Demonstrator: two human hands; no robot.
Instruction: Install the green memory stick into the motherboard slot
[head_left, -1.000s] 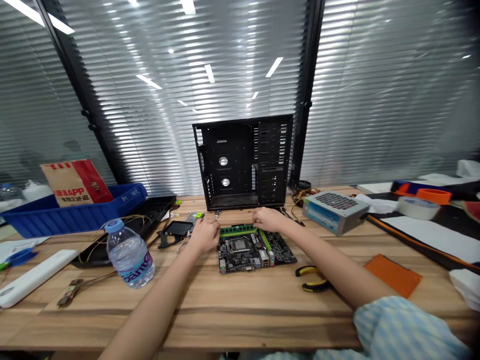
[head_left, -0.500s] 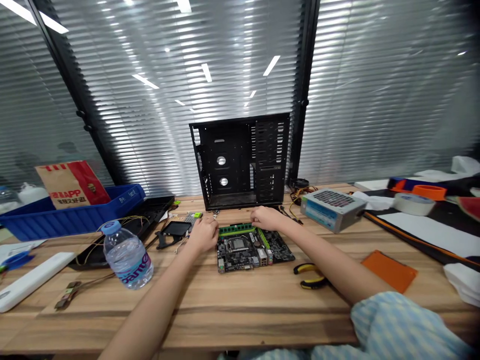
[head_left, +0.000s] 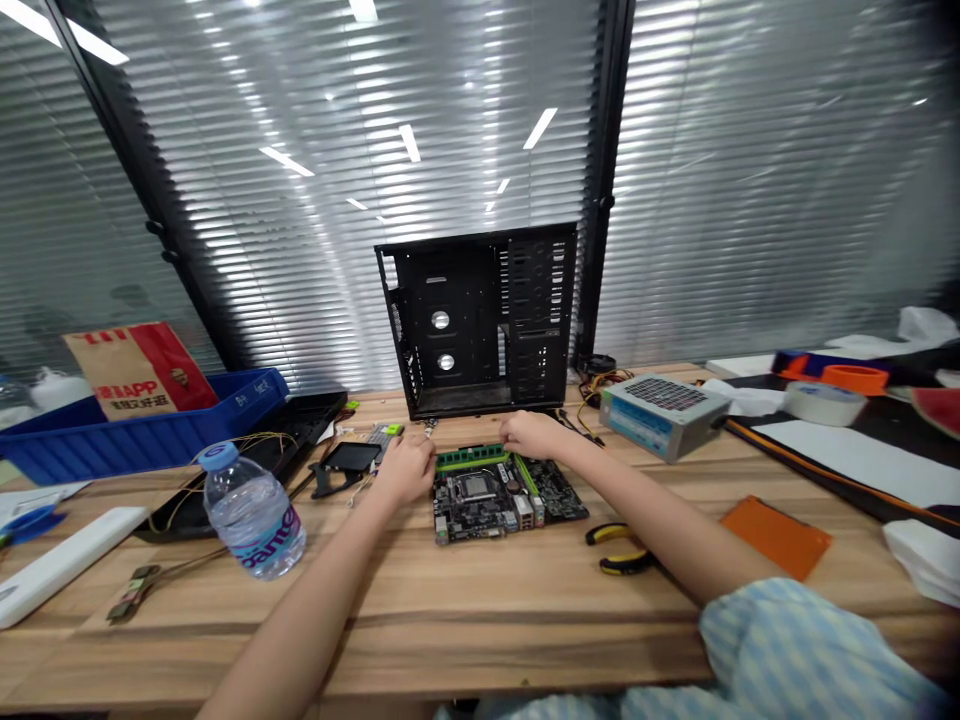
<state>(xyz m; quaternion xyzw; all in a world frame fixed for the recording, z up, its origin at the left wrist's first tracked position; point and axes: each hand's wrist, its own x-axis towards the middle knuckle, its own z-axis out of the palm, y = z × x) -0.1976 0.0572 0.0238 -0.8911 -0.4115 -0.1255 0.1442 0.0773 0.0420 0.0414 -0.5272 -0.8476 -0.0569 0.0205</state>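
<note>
A black motherboard [head_left: 502,497] lies flat on the wooden table [head_left: 480,610] in front of me. A green memory stick [head_left: 472,456] stands along its far edge. My left hand [head_left: 405,466] is closed at the stick's left end, fingers pressed on it. My right hand [head_left: 531,434] is curled over the stick's right end. Behind the board stands an empty black computer case [head_left: 480,318], its open side facing me.
A water bottle [head_left: 251,513] lies left of my forearm. A black side panel [head_left: 247,460] and a blue bin [head_left: 142,425] sit further left. A power supply [head_left: 664,412] stands right of the case. Yellow-handled pliers [head_left: 622,548] and an orange pad [head_left: 776,537] lie near my right arm.
Both hands stay on the ends of the memory stick. The view has shifted slightly, nothing on the table has moved.
</note>
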